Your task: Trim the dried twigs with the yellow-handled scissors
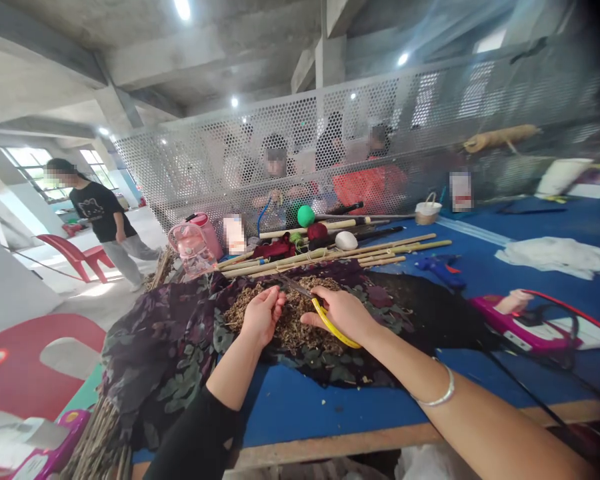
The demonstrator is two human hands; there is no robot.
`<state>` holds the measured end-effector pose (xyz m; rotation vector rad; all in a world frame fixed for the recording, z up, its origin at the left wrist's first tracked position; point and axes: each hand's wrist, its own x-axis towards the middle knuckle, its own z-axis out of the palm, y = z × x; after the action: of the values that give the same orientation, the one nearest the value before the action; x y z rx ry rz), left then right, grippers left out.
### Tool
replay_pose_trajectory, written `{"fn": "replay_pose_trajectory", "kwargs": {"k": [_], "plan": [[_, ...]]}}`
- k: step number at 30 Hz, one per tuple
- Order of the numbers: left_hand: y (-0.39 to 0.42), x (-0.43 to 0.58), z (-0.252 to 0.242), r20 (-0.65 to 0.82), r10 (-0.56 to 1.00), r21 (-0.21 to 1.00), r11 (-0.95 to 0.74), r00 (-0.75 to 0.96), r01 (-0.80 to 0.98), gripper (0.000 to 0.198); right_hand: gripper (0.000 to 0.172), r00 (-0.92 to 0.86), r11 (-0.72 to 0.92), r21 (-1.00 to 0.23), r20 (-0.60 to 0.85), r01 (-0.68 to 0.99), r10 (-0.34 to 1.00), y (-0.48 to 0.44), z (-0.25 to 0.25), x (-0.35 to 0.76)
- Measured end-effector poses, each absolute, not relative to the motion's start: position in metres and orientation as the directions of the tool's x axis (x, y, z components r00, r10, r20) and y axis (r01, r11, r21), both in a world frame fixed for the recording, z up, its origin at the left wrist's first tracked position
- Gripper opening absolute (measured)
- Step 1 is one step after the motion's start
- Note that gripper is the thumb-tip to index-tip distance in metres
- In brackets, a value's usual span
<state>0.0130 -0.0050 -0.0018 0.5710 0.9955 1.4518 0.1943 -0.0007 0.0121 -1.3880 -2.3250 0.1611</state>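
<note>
Scissors (336, 328) in the right hand, above a heap of dried plant bits

The scissors' yellow handle lies in the grip of the right hand (347, 313), with the thumb on the near side and the bent fingers on the far side. The thumb stands apart from the fingers, and the handle passes between them. The dark blades reach out beyond the fingers, up and to the left, toward the tips of the left hand (261, 313); whether they touch it I cannot tell. The left hand's thumb and forefinger are pressed together, the other fingers curled in; whether a thin piece is pinched there cannot be made out.

Beneath both hands spreads the brown, crumbly dried plant heap (300, 337), resting on a dark floral cloth (165, 347). The cloth lies across the blue table (325, 417) and hangs over its left side.

Beyond the heap lie pale sticks (330, 256), with a green ball (306, 215), a dark red ball (317, 231) and a white ball (347, 241) near them. To the right are a blue glue gun (439, 269) and a magenta power strip (525, 325). Behind the table stands a perforated metal screen (200, 143), people visible through it. Another person (100, 207), in a dark T-shirt, stands at the left.
</note>
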Motion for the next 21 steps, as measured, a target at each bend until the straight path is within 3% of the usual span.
{"fn": "replay_pose_trajectory", "kwargs": {"k": [7,13,16,21], "plan": [[-0.0097,0.0149,-0.0026,-0.216,0.973,0.857,0.146,-0.086,-0.494,0.026,0.054,-0.416,0.497,-0.3,0.295,0.815,0.86,-0.002,0.0115,0.1923],[-0.0075,0.0175,-0.0004,-0.218,0.963,0.792,0.079,-0.159,-0.605,0.006,0.055,-0.407,0.49,-0.302,0.3,0.818,0.863,-0.0018,0.0103,0.1918],[-0.0071,0.0176,-0.0004,-0.223,0.961,0.766,0.069,-0.164,-0.639,0.015,0.055,-0.407,0.496,-0.306,0.312,0.813,0.859,-0.001,0.0093,0.1922],[-0.0082,0.0186,-0.0004,-0.205,0.961,0.782,0.045,-0.188,-0.622,0.012,0.055,-0.407,0.501,-0.316,0.32,0.805,0.856,-0.0014,0.0096,0.192]]}}
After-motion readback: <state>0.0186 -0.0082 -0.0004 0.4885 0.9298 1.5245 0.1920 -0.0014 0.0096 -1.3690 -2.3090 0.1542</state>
